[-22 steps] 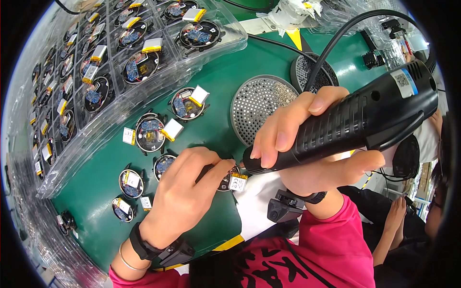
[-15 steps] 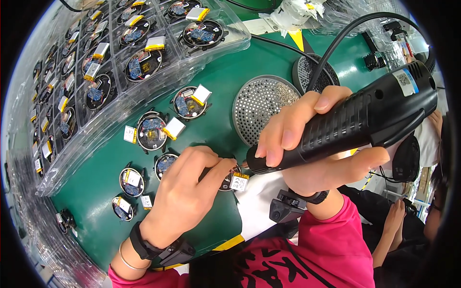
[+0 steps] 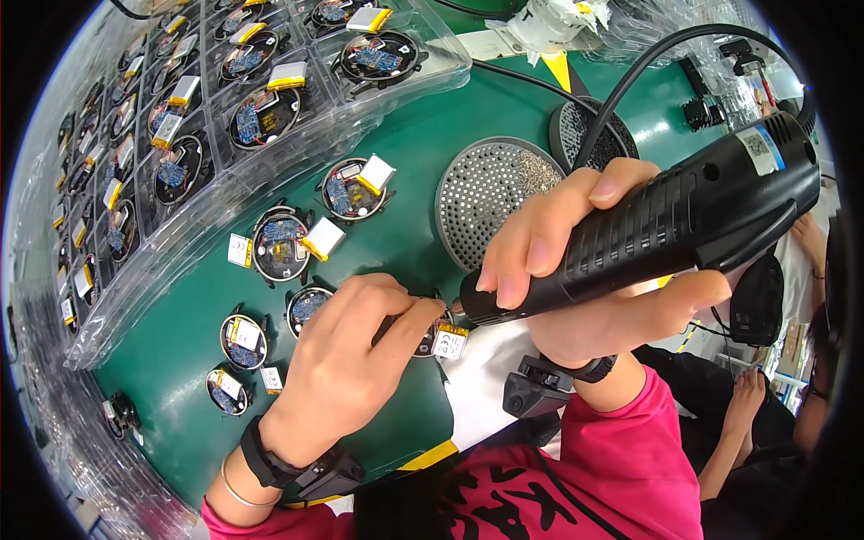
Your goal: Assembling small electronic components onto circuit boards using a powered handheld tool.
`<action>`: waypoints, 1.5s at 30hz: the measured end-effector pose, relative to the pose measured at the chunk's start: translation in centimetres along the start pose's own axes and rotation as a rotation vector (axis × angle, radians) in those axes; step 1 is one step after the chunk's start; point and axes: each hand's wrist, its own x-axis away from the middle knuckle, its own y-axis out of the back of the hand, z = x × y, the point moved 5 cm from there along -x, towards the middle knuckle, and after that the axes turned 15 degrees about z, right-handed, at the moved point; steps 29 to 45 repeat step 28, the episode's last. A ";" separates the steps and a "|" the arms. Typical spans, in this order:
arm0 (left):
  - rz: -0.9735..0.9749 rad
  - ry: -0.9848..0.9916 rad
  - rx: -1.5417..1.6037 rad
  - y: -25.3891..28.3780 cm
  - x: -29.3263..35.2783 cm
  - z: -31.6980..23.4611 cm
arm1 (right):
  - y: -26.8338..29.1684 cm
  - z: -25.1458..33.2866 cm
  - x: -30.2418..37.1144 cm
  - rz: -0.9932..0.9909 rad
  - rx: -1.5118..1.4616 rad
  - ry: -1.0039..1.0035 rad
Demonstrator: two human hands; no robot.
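Observation:
My right hand (image 3: 589,328) is wrapped round a black corded electric screwdriver (image 3: 670,211), held slanting with its tip toward the left. My left hand (image 3: 346,351) pinches a round watch case (image 3: 423,346), mostly hidden by the fingers. The screwdriver's bit meets the case's upper right edge, close to my left fingertips; the screw itself cannot be made out. A small silver battery with yellow tape (image 3: 449,342) hangs at the case's right side. Just left of my left hand lies another open watch case (image 3: 309,306) with a blue circuit board.
Several open watch cases (image 3: 281,245) with batteries lie on the green mat (image 3: 396,216). A clear compartment tray (image 3: 297,162) of more cases fills the upper left. A perforated round screw dish (image 3: 477,193) and a second dish (image 3: 576,135) stand beyond. Another person's hands (image 3: 745,400) show at right.
The tray and loose watch cases appear shifted very slightly left in the view. Both hands keep nearly the same pose, the screwdriver still at the watch case.

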 end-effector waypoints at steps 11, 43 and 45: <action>0.002 0.024 0.025 0.0 0.0 0.0 | -0.1 0.5 -0.5 -0.031 0.015 0.002; 0.018 -0.023 0.002 -0.1 0.2 -0.1 | 0.6 -0.2 -0.6 -0.012 0.016 -0.030; 0.018 -0.023 0.002 -0.1 0.2 -0.1 | 0.6 -0.2 -0.6 -0.012 0.016 -0.030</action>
